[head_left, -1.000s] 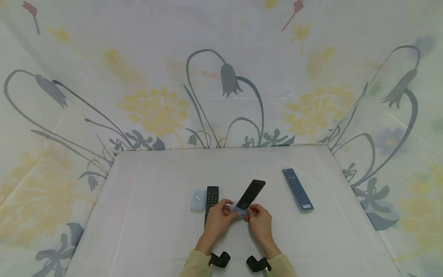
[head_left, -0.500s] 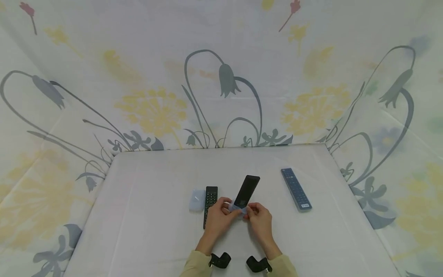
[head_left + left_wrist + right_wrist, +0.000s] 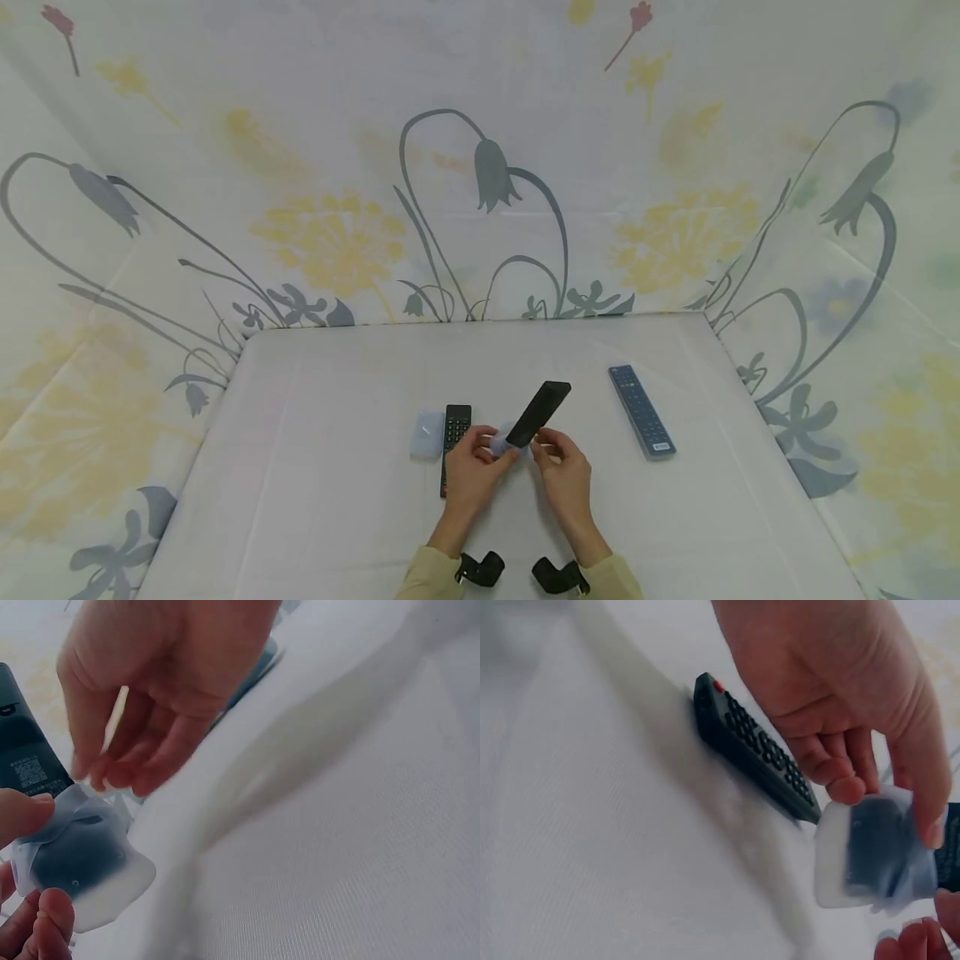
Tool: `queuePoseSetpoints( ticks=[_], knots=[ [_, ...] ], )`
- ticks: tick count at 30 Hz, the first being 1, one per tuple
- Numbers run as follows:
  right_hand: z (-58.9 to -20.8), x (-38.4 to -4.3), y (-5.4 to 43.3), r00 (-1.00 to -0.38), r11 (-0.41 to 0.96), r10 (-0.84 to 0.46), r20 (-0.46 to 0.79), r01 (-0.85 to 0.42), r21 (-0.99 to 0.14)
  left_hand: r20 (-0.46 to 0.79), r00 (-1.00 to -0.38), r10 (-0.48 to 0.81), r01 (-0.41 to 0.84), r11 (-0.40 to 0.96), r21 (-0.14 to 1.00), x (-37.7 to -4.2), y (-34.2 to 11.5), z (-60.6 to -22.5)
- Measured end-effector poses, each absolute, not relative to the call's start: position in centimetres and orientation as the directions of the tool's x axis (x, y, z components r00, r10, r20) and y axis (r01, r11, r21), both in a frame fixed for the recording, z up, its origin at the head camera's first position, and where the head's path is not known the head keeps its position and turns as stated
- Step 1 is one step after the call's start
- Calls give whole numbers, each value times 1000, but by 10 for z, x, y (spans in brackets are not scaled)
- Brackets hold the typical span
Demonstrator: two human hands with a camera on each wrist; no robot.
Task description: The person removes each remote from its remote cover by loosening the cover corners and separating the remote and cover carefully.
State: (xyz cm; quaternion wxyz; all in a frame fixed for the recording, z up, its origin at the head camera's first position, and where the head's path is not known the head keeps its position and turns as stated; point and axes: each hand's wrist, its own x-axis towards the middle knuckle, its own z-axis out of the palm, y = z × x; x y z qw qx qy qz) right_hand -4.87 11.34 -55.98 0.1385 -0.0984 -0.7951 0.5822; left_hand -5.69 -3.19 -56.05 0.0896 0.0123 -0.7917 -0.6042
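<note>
A black remote control (image 3: 540, 412) is held tilted above the table, one end inside a translucent bluish silicone cover (image 3: 82, 862). Its bare part shows a label with a printed square code in the left wrist view. My left hand (image 3: 471, 477) grips the covered end, thumb on top and fingers beneath. On the other side, my right hand (image 3: 567, 479) has its thumb and curled fingertips together at the cover's rim. In the right wrist view the cover's closed end hangs loose past the remote's end, and the right fingertips (image 3: 911, 941) show at the lower corner.
Beside the left hand lies another black remote (image 3: 457, 427) with keys up, partly hidden by that hand. A folded translucent piece (image 3: 427, 433) is left of it. Farther right lies a blue-grey remote (image 3: 642, 412). Patterned cloth (image 3: 487, 250) rises behind the white table (image 3: 322, 467).
The held remote first swung more upright, then tilted back to the right, and its cover shifted slightly left. Both hands moved only a little; the things on the table stayed put.
</note>
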Motion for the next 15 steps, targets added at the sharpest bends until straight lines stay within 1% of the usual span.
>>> queuePoseSetpoints(
  ticks=[3,6,10,15],
  knots=[
    [-553,-47,112,-929,262,320,183,-99,-960,133,-980,-146,87,289,953,-57,-33,-561],
    [-548,-46,111,-924,176,314,218,-169,-970,147,-979,-138,98,314,945,-57,-34,-560],
    [-542,-47,109,-925,131,329,191,-156,-979,198,-973,-123,144,349,926,-58,-34,-560],
    [-537,-47,107,-914,164,375,155,-99,-981,277,-954,-117,213,388,897,-60,-33,-559]
  ],
)
